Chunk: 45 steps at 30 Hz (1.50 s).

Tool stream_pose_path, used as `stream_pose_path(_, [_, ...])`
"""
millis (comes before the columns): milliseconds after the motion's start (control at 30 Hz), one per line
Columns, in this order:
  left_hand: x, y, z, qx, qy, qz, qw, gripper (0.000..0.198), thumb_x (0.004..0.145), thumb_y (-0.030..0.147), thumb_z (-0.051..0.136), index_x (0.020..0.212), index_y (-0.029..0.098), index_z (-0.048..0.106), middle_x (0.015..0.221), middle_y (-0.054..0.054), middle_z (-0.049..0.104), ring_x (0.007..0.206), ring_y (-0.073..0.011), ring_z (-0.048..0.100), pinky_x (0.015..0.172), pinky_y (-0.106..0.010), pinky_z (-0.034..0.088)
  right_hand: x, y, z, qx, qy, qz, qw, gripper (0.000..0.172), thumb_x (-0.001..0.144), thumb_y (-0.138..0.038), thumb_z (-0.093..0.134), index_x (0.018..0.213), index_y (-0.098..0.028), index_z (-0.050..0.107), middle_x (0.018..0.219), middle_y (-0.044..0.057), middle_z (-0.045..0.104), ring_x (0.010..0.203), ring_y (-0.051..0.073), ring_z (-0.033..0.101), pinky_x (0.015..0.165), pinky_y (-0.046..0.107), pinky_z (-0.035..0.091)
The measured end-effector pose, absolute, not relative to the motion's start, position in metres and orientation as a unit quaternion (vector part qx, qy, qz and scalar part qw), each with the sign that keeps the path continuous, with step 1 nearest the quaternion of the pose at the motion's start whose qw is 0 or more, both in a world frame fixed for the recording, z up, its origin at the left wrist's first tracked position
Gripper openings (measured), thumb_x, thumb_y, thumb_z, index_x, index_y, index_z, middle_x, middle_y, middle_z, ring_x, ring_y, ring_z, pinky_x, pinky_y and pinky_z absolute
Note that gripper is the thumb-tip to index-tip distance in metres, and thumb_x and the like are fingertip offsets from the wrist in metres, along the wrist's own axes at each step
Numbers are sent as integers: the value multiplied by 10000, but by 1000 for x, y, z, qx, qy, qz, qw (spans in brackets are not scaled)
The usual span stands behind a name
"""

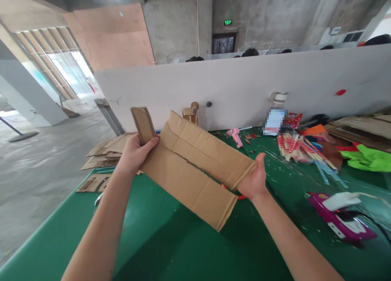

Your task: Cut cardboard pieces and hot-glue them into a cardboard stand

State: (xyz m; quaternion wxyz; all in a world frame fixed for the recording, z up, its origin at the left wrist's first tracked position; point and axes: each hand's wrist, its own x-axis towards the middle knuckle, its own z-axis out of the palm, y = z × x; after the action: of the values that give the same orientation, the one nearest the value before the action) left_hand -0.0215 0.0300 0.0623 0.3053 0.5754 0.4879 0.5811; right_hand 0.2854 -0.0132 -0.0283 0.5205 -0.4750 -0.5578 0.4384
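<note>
I hold a long creased cardboard sheet (195,167) in the air above the green table (171,248). My left hand (134,152) is closed on the sheet's left end, thumb on top, with a small upright flap (143,124) sticking up above it. My right hand (255,179) grips the sheet's right end from below, fingers hidden behind the cardboard. The sheet has a slit or fold line along its length and tilts down towards the right.
Flat cardboard pieces (105,152) lie at the table's left corner. A pink glue gun (235,135), chopstick packets (297,146), a green vest (368,156) and a purple device (340,218) lie to the right. A white partition (244,85) runs behind the table.
</note>
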Motion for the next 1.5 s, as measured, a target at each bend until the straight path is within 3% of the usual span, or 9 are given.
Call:
stream_pose_path(100, [-12, 45, 41, 585, 537, 531, 294, 406, 613, 465, 751, 806, 119, 660, 729, -50, 684, 621, -177, 604, 494, -221, 430, 283, -15, -28, -434, -492, 529, 538, 976, 704, -863, 9, 1162, -199, 558, 959, 146, 686, 1012, 317, 616, 776, 455, 477])
stream_pose_path(167, [-7, 53, 28, 583, 555, 520, 286, 391, 623, 462, 735, 793, 119, 655, 740, -54, 690, 646, -188, 614, 504, -223, 430, 282, -14, -29, -419, -452, 560, 553, 826, 706, -851, 293, 1150, -202, 547, 986, 143, 686, 1004, 327, 623, 791, 464, 485])
stream_pose_path(300, [1, 61, 13, 550, 561, 546, 291, 386, 639, 447, 711, 833, 119, 651, 810, -65, 710, 706, -201, 635, 560, -239, 462, 278, -10, -30, -383, -386, 605, 582, 518, 719, -493, 673, 1139, -222, 535, 1058, 108, 681, 946, 299, 654, 801, 450, 516])
stream_pose_path(467, [-4, 60, 12, 546, 550, 533, 338, 420, 631, 456, 730, 865, 118, 646, 837, -63, 715, 736, -204, 648, 592, -251, 486, 276, -9, -26, -398, -371, 619, 566, 383, 708, -355, 731, 1038, -211, 600, 1040, 99, 695, 923, 282, 667, 780, 426, 539])
stream_pose_path(800, [-28, 56, 20, 590, 465, 385, 537, 522, 595, 364, 803, 1023, 129, 618, 964, -94, 709, 930, -251, 650, 809, -365, 528, 284, 1, -34, -432, -432, 463, 642, 352, 706, -407, 728, 996, -233, 628, 994, 39, 706, 914, 254, 653, 733, 364, 524])
stream_pose_path(1033, [-3, 64, 13, 630, 565, 485, 221, 357, 671, 446, 674, 813, 124, 619, 794, -48, 680, 749, -227, 617, 584, -272, 431, 283, 5, -38, -424, -437, 372, 701, 327, 752, -418, 689, 1007, -220, 635, 1044, 44, 690, 976, 238, 628, 802, 358, 499])
stream_pose_path(1233, [8, 64, 9, 673, 618, 400, 65, 306, 744, 446, 570, 763, 145, 621, 721, -53, 660, 698, -224, 591, 566, -273, 361, 283, 5, -43, -448, -448, 326, 702, 290, 774, -414, 665, 973, -204, 637, 995, 49, 691, 940, 234, 627, 790, 358, 488])
stream_pose_path(1333, [3, 65, 9, 662, 611, 420, 111, 337, 698, 468, 620, 775, 141, 638, 732, -55, 669, 697, -225, 593, 567, -271, 381, 284, 6, -42, -451, -436, 327, 707, 289, 768, -412, 670, 959, -200, 624, 972, 43, 683, 882, 210, 630, 740, 328, 496])
stream_pose_path(1500, [-10, 69, 8, 520, 549, 576, 309, 414, 571, 445, 748, 812, 125, 643, 727, -31, 662, 670, -181, 588, 578, -251, 437, 291, 5, -29, -399, -340, 372, 766, 313, 719, -425, 708, 872, -230, 518, 753, -60, 595, 455, 70, 489, 408, 199, 370])
